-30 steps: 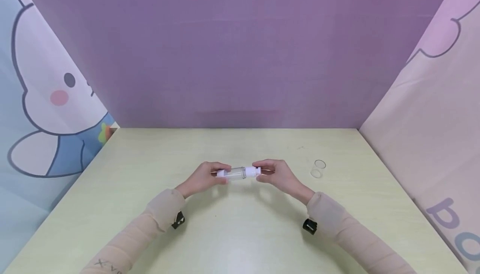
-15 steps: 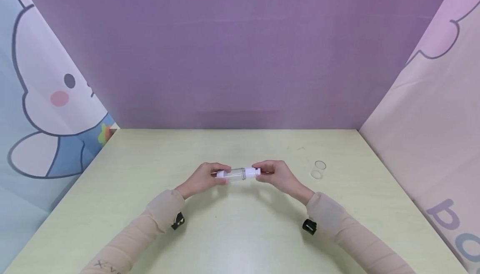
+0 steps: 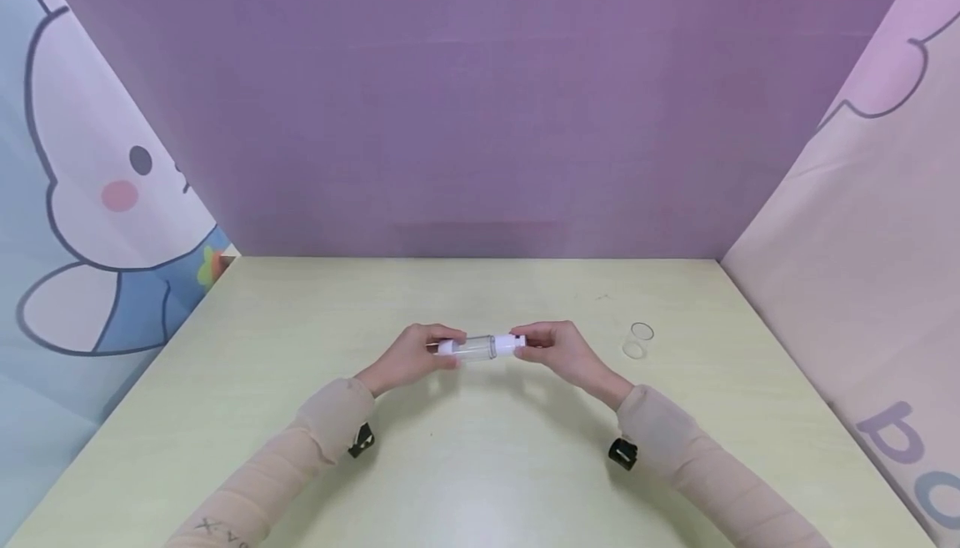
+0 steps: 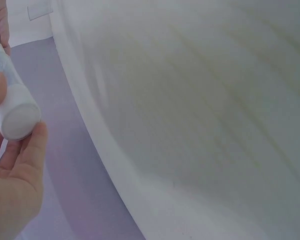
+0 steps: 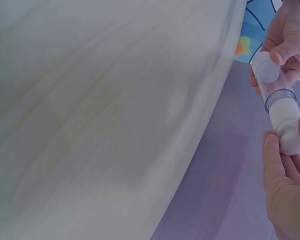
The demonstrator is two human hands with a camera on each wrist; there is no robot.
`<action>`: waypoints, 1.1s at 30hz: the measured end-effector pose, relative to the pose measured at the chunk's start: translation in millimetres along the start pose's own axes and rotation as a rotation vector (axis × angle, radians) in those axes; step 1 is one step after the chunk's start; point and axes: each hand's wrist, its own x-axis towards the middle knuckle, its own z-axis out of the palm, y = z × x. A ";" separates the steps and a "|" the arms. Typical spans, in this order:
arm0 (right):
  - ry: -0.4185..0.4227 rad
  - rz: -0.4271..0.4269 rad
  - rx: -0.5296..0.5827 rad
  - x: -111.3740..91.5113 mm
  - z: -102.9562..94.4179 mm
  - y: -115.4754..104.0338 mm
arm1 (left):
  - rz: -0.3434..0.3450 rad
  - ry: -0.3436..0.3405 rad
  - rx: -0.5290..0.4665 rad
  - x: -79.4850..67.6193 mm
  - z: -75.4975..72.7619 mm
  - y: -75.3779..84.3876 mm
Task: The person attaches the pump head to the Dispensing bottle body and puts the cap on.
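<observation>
The bottle (image 3: 480, 349) is clear and white, the table (image 3: 480, 473) pale green, the back wall (image 3: 480, 114) plain purple

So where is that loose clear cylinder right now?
In the head view, the clear cylinder is on the table, right of the right hand.

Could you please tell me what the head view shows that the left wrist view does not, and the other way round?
Only the head view shows both sleeves and the cartoon figure. Only the left wrist view shows the flat round base of the bottle. Both show the bottle, with the left hand and right hand holding it.
</observation>
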 end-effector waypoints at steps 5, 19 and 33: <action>0.008 -0.001 0.009 1.3 -0.6 2.5 | -0.003 -0.006 -0.016 5.4 1.2 -7.0; 0.021 0.030 -0.013 4.1 -1.0 6.3 | -0.002 -0.005 0.007 8.9 2.2 -8.6; 0.034 0.050 -0.026 3.9 1.2 7.8 | 0.005 -0.011 -0.005 7.6 2.0 -9.5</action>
